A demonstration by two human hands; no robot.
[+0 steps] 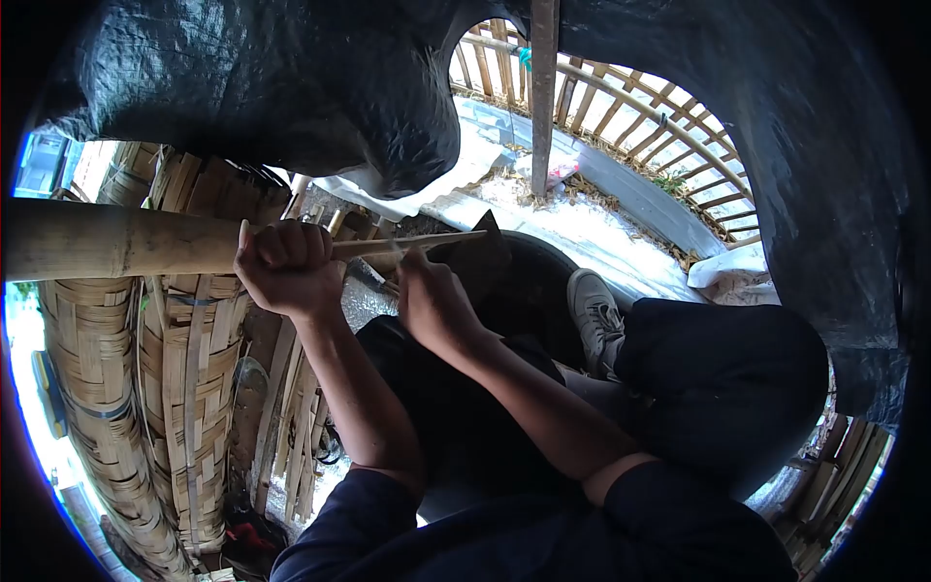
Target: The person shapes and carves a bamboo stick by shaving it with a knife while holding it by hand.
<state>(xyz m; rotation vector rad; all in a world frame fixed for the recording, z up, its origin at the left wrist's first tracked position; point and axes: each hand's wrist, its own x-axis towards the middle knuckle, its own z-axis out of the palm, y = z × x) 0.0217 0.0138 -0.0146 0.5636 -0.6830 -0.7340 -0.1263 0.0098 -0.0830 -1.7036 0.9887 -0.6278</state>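
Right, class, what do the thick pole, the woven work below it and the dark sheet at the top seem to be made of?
Thick pole: likely bamboo, smooth and tan; a ring-like joint crosses it.
Woven work: probably split bamboo, rather dull; flat strips cross over and under.
Dark sheet: seemingly plastic, glossy; creases catch sharp highlights, though coated fabric is possible.

L hand (291,267) fisted, thumb (243,235) out; R hand (434,299) near it, fingers (415,264) curled, elbows (393,456) bent.
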